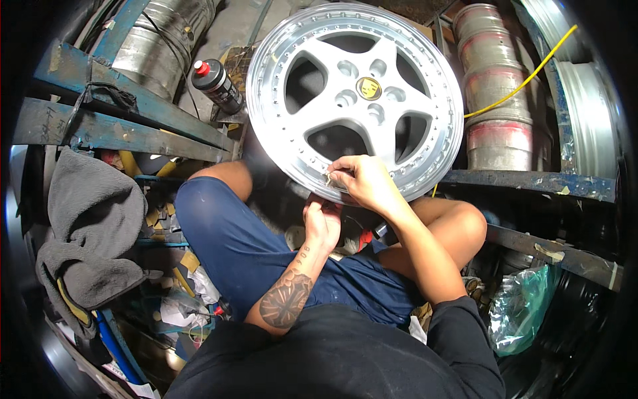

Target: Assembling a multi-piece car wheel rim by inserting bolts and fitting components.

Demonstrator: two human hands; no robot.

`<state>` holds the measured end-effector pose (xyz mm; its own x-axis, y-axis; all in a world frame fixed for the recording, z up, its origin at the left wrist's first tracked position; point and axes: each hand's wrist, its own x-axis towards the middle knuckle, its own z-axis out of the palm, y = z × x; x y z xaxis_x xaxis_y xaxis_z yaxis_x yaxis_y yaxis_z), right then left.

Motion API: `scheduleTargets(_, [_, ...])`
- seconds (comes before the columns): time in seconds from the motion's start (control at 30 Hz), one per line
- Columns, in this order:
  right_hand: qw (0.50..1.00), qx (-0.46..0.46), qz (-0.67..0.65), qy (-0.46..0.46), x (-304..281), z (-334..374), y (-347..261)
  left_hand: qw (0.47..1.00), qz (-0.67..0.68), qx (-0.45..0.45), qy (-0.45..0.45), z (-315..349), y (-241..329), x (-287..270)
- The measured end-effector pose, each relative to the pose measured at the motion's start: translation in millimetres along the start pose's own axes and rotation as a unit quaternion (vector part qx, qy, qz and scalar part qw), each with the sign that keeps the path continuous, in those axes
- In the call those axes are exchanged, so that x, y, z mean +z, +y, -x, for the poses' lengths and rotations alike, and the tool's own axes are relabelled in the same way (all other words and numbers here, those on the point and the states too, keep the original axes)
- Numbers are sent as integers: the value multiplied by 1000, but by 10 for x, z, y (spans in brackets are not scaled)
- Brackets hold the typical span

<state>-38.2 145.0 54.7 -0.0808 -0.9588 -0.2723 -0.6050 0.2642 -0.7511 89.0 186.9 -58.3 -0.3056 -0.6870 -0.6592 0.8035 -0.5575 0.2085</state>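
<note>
A silver five-spoke car wheel (310,128) with a polished lip leans in front of me, its face turned up toward me. Small bolts and holes run in a ring around the lip, and a yellow and black cap (369,88) fills the hub. At the near part of this ring, my right hand (367,182) has thumb and forefinger pinched on something small, too small to name. My left hand (323,223) is curled, palm up, under the near edge of the rim. Its fingertips are partly hidden by the rim, along with anything they hold.
Left of the wheel stands a black bottle with a red cap (216,86). A blue metal frame (119,126) and grey towel (93,206) occupy the left. Stacked rims (498,100), a yellow cord (531,76), a blue bar (531,185) and a clear-green plastic bag (522,309) lie right.
</note>
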Motion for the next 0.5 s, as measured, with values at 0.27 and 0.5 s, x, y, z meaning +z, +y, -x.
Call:
scheduleTargets(0.27, [994,-58,93,-1,-28,42,28,1000,-2,-6,-24,-41,-53,-64])
scheduleTargets(0.5, [984,-109,143,-13,6,28,41,1000,7,4,-24,-3,-25,-162])
